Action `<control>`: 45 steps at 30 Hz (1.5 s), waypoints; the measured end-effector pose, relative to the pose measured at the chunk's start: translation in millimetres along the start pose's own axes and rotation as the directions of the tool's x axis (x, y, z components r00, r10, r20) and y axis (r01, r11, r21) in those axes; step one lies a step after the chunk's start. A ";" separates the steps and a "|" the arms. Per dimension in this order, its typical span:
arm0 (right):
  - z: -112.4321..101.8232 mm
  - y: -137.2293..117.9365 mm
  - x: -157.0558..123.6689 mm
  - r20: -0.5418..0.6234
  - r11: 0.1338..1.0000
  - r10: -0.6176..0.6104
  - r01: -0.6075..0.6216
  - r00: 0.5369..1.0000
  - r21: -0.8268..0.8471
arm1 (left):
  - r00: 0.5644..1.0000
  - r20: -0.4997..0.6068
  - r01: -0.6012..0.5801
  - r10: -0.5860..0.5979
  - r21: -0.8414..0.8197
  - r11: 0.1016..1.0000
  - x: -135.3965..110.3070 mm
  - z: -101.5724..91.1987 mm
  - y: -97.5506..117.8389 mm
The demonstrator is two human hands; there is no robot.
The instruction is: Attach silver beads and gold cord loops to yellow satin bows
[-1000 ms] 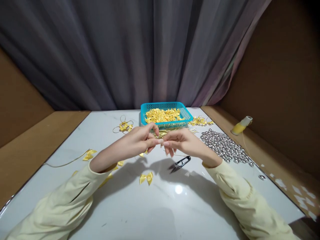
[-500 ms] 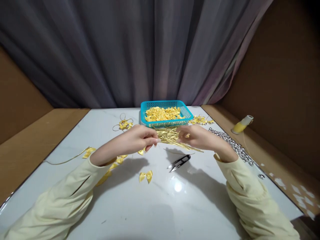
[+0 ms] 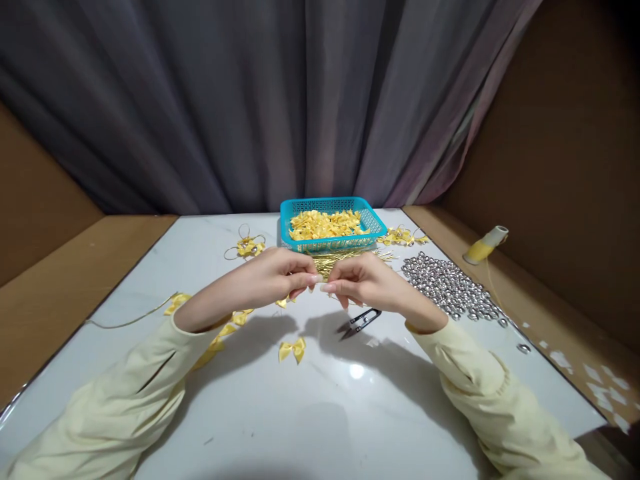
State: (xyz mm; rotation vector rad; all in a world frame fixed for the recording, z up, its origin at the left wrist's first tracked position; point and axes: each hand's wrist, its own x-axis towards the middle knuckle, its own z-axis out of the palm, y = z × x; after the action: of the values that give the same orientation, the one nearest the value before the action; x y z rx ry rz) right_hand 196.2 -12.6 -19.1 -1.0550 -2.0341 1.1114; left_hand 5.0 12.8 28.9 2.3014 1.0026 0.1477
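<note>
Yellow scrap (image 3: 283, 303) shows beneath the left hand (image 3: 280, 275), fingers pinched closed. Right hand (image 3: 367, 281) likewise pinched, tips meeting the left's; item between them too small to identify. Snips (image 3: 360, 320) lie just below, basket (image 3: 330, 246) behind.

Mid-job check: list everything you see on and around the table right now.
basket: one, blue, far middle of the table
bows: heap, yellow, in the basket
loose bow: one, yellow, nearer than the hands
wire ties: pile, gold, in front of the basket
bells: pile, silver, right of the hands
snips: one, black, below the right hand
spool: one, yellow thread, right ledge
table: one, white
curtain: grey, behind
left hand: pale yellow sleeve, fingertips pinched
right hand: same sleeve, pinched against left; item too small to tell
</note>
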 end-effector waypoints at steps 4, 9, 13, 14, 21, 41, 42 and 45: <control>-2.5 -1.9 -0.5 0.063 0.994 -0.047 0.053 0.997 -0.100 | 0.998 0.050 0.039 -0.034 -0.100 0.994 -2.4 -0.7 3.7; -4.1 -0.8 0.2 0.063 0.994 -0.060 0.066 0.996 -0.083 | 0.964 0.267 0.108 -0.011 -0.351 0.930 -1.0 -2.1 -6.9; -12.0 0.8 -1.8 0.113 0.997 -0.068 0.071 0.991 -0.021 | 0.939 0.337 0.137 0.064 -0.538 0.831 3.6 -3.4 -19.8; -14.1 1.0 -2.6 0.123 0.998 -0.069 0.070 0.990 -0.005 | 0.940 0.335 0.143 0.068 -0.567 0.811 4.1 -3.8 -21.5; -18.3 -4.2 -6.3 0.017 0.983 -0.130 0.131 0.991 -0.130 | 0.962 0.269 0.165 0.040 -0.698 0.697 4.8 -3.2 -23.3; 3.0 -13.6 -6.8 -0.215 0.619 -0.169 -0.066 0.962 -0.783 | 0.871 -0.490 -0.087 0.028 -0.099 0.991 1.9 33.9 6.6; 2.5 -14.9 -7.9 -0.194 0.575 -0.168 -0.064 0.967 -0.816 | 0.869 -0.490 -0.094 0.068 -0.028 0.995 1.3 34.6 7.2; 0.0 -17.4 -10.0 -0.114 0.503 -0.193 -0.001 0.974 -0.864 | 0.907 -0.402 -0.125 0.123 0.021 0.992 0.7 32.7 6.6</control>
State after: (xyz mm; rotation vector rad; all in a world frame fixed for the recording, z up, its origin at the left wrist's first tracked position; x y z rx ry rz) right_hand 195.1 -27.0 -5.1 -1.3892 -2.4579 -0.2127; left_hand 20.5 -6.4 6.3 2.3816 1.0452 0.7026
